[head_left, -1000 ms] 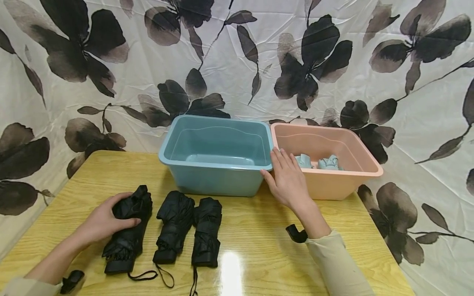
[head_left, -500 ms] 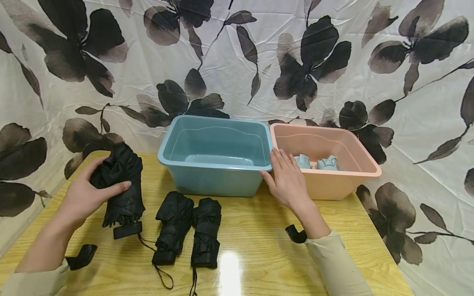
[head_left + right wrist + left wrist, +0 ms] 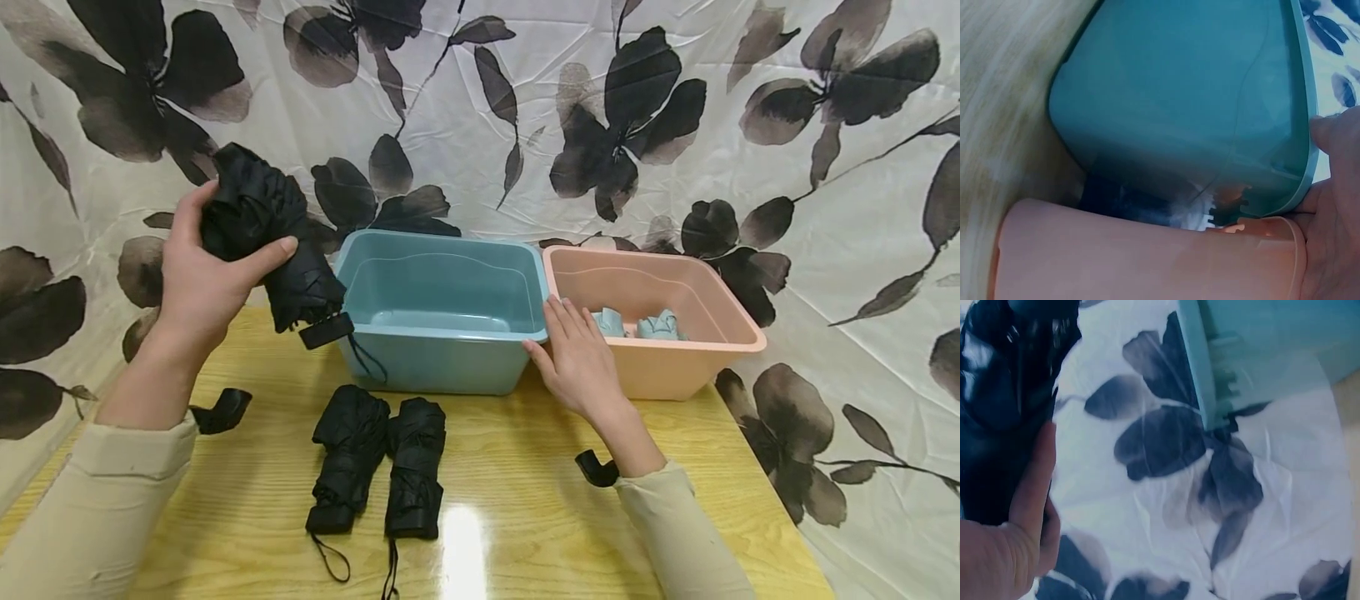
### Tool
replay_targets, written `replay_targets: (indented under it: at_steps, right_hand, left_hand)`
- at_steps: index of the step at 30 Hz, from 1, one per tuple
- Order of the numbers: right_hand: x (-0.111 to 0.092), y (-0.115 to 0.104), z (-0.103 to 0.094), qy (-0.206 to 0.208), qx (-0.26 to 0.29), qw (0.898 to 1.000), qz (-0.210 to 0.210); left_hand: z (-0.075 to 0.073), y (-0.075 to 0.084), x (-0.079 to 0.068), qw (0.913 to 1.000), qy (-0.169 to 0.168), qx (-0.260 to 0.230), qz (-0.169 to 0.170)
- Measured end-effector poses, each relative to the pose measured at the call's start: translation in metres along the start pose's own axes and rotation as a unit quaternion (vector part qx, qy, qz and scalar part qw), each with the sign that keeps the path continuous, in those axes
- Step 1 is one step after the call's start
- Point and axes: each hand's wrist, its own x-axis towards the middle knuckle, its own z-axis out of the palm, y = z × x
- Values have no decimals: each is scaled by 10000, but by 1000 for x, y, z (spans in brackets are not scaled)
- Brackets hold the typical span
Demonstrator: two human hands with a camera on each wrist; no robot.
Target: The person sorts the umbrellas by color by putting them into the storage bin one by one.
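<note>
Black, crinkled fabric fills your left hand (image 3: 202, 267): you grip the folded umbrella (image 3: 300, 279) with your thumb across its near side. A second ago it lay on the table (image 3: 525, 517), and half a second ago it was low above it; now you have it raised at the left end of the blue bin (image 3: 442, 362), tilted, its flat handle end down and to the right. Its thin cord loop (image 3: 369, 360) dangles in front of the bin's corner in the head view; you cannot tell whether the handle touches the rim.

Your right hand (image 3: 581, 358) has not shifted. Its fingers lie extended over the adjoining rims of the blue bin and the pink bin (image 3: 660, 375), thumb spread toward the blue side.

Both bins are smooth plastic, deep and rounded at the corners, with flared rims. Inside the pink one you have pale blue, wrinkled bundles (image 3: 660, 325). Two more black umbrellas (image 3: 348, 454) lie where they were, side by side on the glossy yellow wood grain, gathered into bumpy cylinders with blunt handles toward you. Behind everything hangs creased white cloth (image 3: 480, 125) printed with dark, watercolour-like flowers.
</note>
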Motion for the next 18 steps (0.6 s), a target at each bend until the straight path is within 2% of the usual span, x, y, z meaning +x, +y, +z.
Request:
replay_targets:
  at_steps: [3,5,8,13,18]
  right_hand:
    - [1,0,0,-29,21,10000,16]
    - [1,0,0,-33,15,10000,22]
    - [2,0,0,-67,31,10000,57]
    - [2,0,0,-112,57,9999,84]
    - [1,0,0,-107,45,9999,89]
  left_hand:
    - [17,6,14,9994,117,-90,311]
    - [28,6,24,9988,65,-66,474]
    - [45,5,38,9975,-81,228,665]
    - [71,-6,53,9905,-433,920,926]
    - [92,-22,62,9814,-988,1397,865]
